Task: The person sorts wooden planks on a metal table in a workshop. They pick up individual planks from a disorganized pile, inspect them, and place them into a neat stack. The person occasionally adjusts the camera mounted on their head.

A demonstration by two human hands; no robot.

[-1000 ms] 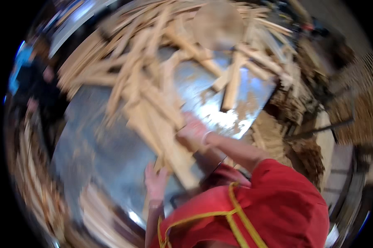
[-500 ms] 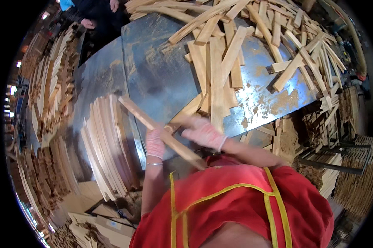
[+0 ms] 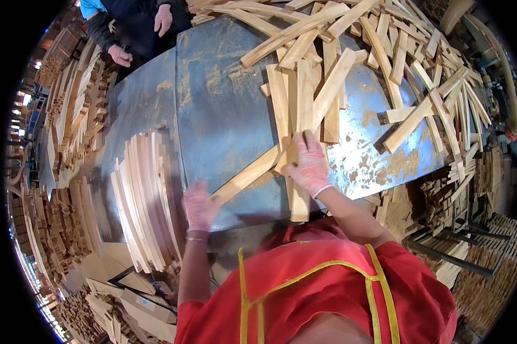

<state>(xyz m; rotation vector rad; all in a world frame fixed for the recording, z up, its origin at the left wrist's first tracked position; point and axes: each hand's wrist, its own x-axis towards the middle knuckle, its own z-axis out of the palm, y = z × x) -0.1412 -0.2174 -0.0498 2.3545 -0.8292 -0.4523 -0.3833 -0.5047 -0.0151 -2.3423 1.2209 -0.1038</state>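
My right hand (image 3: 310, 167), in a pinkish-white knit glove, lies over a pale wooden strip (image 3: 301, 200) whose near end juts past the table edge. Its thumb is along one side of the wood and its fingers reach over the top. My left hand (image 3: 200, 208), gloved alike and blurred, looks open with the thumb apart. It is by the near end of a slanted wooden strip (image 3: 244, 176); whether it touches that strip I cannot tell. Left of it, a row of wooden strips (image 3: 144, 200) lies side by side.
A metal-topped table (image 3: 224, 109) with sawdust carries a jumbled heap of strips (image 3: 396, 54) at the far right. Stacked wood (image 3: 78, 109) stands at the left. Another person's gloved hand (image 3: 121, 56) shows at the far left edge. A black metal frame (image 3: 470, 252) stands at right.
The wooden strip that was in my left hand is out of it, and that hand has moved slightly left. My right hand has moved up and right onto a strip at the heap's near side.
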